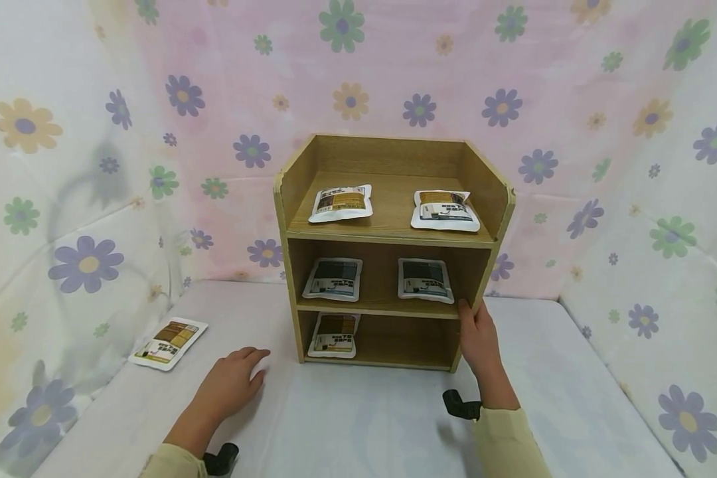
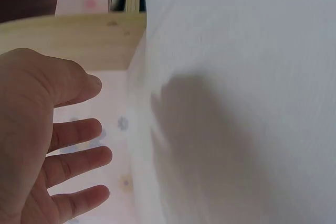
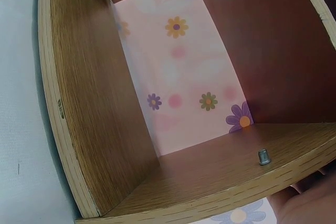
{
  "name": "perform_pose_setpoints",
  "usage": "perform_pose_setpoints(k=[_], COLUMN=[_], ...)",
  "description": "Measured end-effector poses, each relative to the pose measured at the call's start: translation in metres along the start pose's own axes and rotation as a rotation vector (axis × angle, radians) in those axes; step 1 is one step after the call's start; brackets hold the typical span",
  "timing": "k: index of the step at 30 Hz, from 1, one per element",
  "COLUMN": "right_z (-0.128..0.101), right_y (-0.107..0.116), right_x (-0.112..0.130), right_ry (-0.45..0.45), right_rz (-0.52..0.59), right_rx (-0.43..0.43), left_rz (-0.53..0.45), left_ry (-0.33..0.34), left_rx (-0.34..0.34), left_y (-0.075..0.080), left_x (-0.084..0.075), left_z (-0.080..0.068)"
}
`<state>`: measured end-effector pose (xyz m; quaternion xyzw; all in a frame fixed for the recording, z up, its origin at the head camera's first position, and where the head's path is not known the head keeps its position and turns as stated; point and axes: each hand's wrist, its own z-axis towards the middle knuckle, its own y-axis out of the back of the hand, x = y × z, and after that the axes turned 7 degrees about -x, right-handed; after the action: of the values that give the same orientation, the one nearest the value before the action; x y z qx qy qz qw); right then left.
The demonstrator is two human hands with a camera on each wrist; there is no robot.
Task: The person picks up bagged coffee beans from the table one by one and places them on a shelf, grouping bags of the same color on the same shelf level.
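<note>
A three-level wooden shelf (image 1: 388, 237) stands on the white table (image 1: 358, 418). Two packets (image 1: 340, 202) (image 1: 445, 210) lie on its top level, two darker ones (image 1: 332, 279) (image 1: 425, 280) on the middle level, and one (image 1: 334, 335) at the bottom left. Another packet (image 1: 168, 342) lies on the table far left. My left hand (image 1: 233, 382) rests flat on the table, fingers spread (image 2: 79, 156), holding nothing. My right hand (image 1: 478, 338) lies against the shelf's right side panel, thumb on its front edge. The right wrist view looks into the shelf's bare bottom right compartment (image 3: 94, 103).
Flowered cloth (image 1: 66, 199) walls the table in on the left, back and right. The shelf's left side panel (image 2: 73, 40) is just beyond my left hand. A metal peg (image 3: 263, 156) sticks out of the shelf's inner right wall.
</note>
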<state>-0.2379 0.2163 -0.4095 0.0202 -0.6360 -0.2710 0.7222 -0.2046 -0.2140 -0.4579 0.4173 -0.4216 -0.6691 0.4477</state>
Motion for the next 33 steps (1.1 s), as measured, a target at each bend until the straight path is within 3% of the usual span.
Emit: perform_pose_setpoints(k=[10, 23, 33], right_z=[-0.001, 0.000, 0.002], right_y=[0.001, 0.000, -0.001], right_x=[0.000, -0.004, -0.004], right_ry=[-0.008, 0.011, -0.004], right_rz=[-0.009, 0.007, 0.006], right_rx=[-0.004, -0.020, -0.014], left_rz=[0.021, -0.002, 0.004], left_ry=[0.002, 0.096, 0.131], left_rx=[-0.038, 0.032, 0.057], left_y=[0.005, 0.011, 0.016], left_x=[0.020, 0.051, 0.071], left_z=[-0.003, -0.002, -0.002])
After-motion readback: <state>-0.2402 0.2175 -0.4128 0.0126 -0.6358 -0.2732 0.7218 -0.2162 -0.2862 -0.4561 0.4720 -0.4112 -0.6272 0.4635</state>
